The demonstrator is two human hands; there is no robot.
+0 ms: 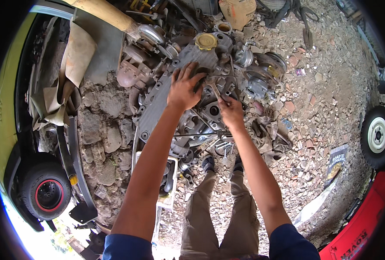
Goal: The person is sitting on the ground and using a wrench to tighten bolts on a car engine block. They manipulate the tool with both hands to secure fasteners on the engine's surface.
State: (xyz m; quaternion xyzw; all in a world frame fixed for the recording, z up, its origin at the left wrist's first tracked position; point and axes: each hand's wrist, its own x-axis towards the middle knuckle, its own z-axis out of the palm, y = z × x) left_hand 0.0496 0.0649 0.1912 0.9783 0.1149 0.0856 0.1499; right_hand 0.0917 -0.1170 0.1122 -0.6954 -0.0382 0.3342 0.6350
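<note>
I logged, frame centre: left hand [184, 89], fingers spread on engine [156, 103]; right hand [232, 112], fingers clenched round hammer [215, 90].

Chip-strewn ground [326, 110] lies beside rough stonework [108, 134], with bright daylight [34, 238] at lower left.

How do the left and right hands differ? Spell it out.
The left hand is spread over the grey engine, its palm hidden; the right hand is curled around a tool. The left hand reaches farther forward than the right hand. Both are bare.
</note>
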